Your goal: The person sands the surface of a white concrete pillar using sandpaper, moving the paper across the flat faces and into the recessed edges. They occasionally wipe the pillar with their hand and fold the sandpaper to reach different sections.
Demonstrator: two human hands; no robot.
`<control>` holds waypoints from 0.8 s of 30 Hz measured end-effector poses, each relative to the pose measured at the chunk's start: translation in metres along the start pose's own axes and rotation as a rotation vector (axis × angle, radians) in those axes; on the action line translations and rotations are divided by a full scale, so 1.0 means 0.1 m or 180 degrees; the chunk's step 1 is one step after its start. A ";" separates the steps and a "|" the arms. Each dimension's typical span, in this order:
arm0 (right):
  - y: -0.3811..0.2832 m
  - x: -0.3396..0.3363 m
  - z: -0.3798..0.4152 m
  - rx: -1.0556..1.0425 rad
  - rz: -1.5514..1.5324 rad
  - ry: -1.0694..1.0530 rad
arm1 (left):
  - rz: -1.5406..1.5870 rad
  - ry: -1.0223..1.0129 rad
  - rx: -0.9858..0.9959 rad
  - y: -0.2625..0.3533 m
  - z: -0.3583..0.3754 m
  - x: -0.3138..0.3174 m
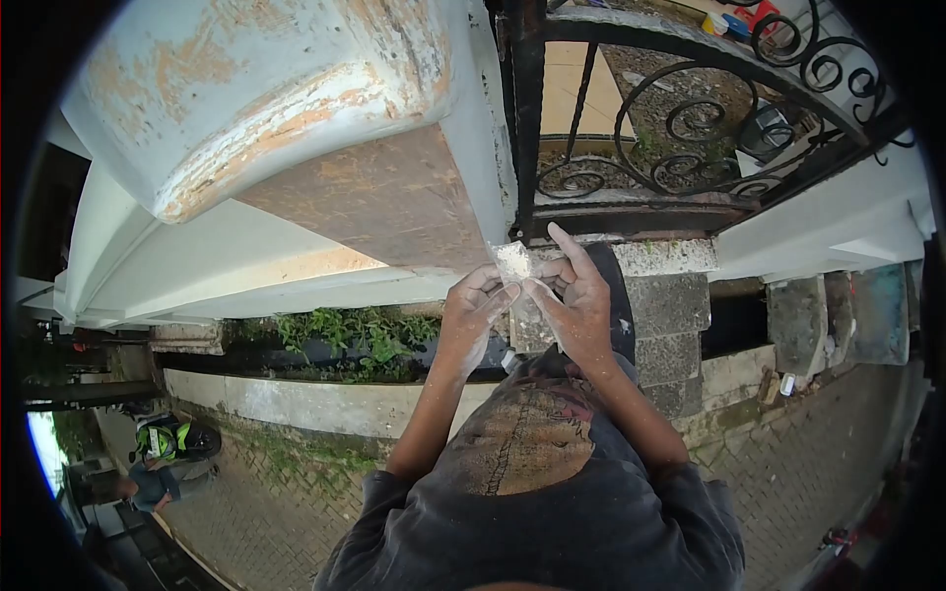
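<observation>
evidently, the left hand [470, 320] and right hand [583, 313] pinch the near edge of a small pale piece [512, 261] close to the black gate [528, 118], probably to steady it with its powdery face showing

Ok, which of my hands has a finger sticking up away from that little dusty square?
Your right hand: one of its fingers points up, clear of the dusty square, while those of your left hand curl in beside it.

iron gate [529, 128] stands ahead, peeling pale wall [286, 89] ahead-left; open air over paving slabs [670, 335] to right.
</observation>
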State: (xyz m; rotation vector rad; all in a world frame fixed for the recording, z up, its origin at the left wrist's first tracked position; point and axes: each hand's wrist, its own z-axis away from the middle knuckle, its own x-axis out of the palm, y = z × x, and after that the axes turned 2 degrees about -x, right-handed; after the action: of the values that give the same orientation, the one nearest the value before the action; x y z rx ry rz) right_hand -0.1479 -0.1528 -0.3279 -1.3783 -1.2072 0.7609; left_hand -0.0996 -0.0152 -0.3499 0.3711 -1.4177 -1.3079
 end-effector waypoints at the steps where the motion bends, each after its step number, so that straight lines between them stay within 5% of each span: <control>1: 0.00 0.00 0.01 0.0082 0.0049 0.0040 | -0.0180 0.0060 0.0081 0.01 0.02 0.01; 5: 0.17 -0.05 0.05 -0.0266 0.1137 0.0161 | -0.0893 0.0304 0.0505 0.07 0.03 0.04; 13: 0.15 -0.14 0.04 0.0999 -0.1962 -0.0483 | -0.1609 0.0357 0.0652 0.17 0.09 -0.01; 17: 0.25 -0.26 -0.06 0.1572 -0.1619 -0.0538 | -0.1748 0.0399 0.0617 0.21 0.07 0.00; 22: 0.14 -0.16 0.02 0.0711 -0.1965 -0.0537 | -0.2033 0.0355 0.0636 0.17 0.05 -0.05; 24: 0.20 -0.20 -0.03 0.0871 -0.0840 -0.0774 | -0.1938 0.0329 0.0499 0.19 0.05 0.00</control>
State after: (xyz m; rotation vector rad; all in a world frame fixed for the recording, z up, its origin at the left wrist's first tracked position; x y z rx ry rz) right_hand -0.1458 -0.1706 -0.3502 -0.9006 -1.3833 0.8849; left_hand -0.0958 -0.0062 -0.3327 1.0208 -1.3726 -1.6289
